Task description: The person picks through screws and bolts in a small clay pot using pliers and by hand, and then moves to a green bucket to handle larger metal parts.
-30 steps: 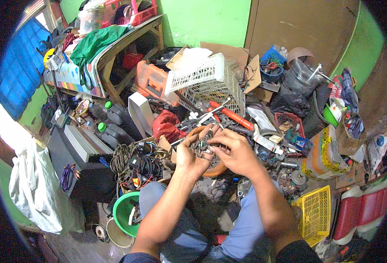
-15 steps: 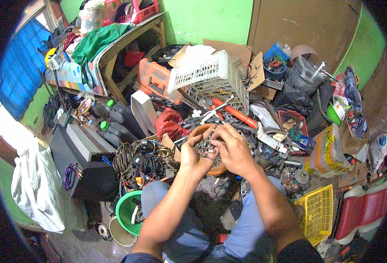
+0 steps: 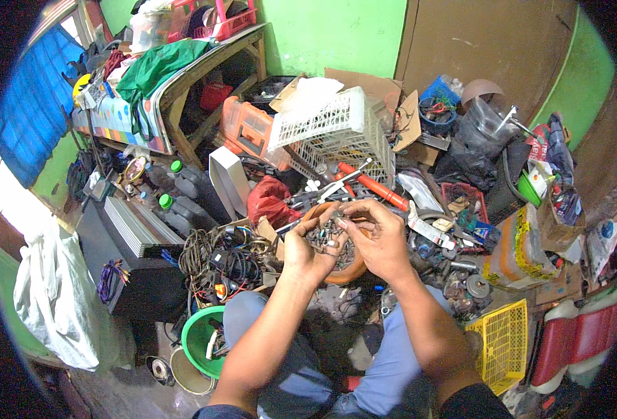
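My left hand [image 3: 308, 253] is cupped with the palm up, holding a small heap of metal parts [image 3: 328, 233] that look like screws and bits of hardware. Over its fingertips my right hand [image 3: 380, 236] has thumb and fingers pinched together; what lies between them is too small to name. Both hands are above an orange-brown bowl [image 3: 354, 271], which has more small metal pieces in it. The hands cover part of the bowl's rim.
Beyond the bowl lie an orange-red tube [image 3: 373, 185], a red plastic bag [image 3: 270, 198] and a white crate [image 3: 322, 129]. Tangled cables [image 3: 214, 258] and a green basin [image 3: 198, 335] are at the left. A taped cardboard box [image 3: 521, 244] and yellow basket [image 3: 500, 342] stand right.
My right fingers have shifted slightly over the left palm, still pinched. More of the bowl's contents shows between the hands. The view has tilted a little.
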The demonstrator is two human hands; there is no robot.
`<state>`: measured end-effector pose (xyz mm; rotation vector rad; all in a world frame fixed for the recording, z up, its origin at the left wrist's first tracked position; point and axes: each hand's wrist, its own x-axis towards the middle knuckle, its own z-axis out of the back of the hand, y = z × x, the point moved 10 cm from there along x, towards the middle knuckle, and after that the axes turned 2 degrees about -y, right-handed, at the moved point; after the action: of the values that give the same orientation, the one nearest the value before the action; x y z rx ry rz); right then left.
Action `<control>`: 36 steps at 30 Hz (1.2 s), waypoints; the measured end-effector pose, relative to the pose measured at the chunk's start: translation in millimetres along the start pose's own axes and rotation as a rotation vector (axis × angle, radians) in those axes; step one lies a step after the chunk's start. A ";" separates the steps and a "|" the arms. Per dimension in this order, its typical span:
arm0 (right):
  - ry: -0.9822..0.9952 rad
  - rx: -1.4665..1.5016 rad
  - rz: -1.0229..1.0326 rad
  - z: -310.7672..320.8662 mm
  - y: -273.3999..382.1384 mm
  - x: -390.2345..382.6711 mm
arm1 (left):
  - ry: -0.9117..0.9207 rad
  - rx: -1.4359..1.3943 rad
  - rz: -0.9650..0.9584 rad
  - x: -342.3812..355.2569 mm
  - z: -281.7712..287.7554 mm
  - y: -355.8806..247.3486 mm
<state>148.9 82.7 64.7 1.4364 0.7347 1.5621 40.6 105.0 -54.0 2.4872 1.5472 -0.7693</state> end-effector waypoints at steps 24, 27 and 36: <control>-0.062 -0.094 0.044 16.1 0.7 4.0 | 0.208 0.029 -0.063 -14.5 -28.0 -11.7; -0.092 0.037 -0.103 23.9 -21.0 4.7 | 0.264 -0.054 -0.007 -7.1 -25.3 -14.6; -0.110 0.113 -0.339 39.1 -87.9 25.8 | 0.285 -0.092 0.027 -1.9 -24.8 -12.9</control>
<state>206.1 140.1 6.6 1.3828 0.9567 1.1894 37.7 118.3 -29.5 2.6324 1.5868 -0.3406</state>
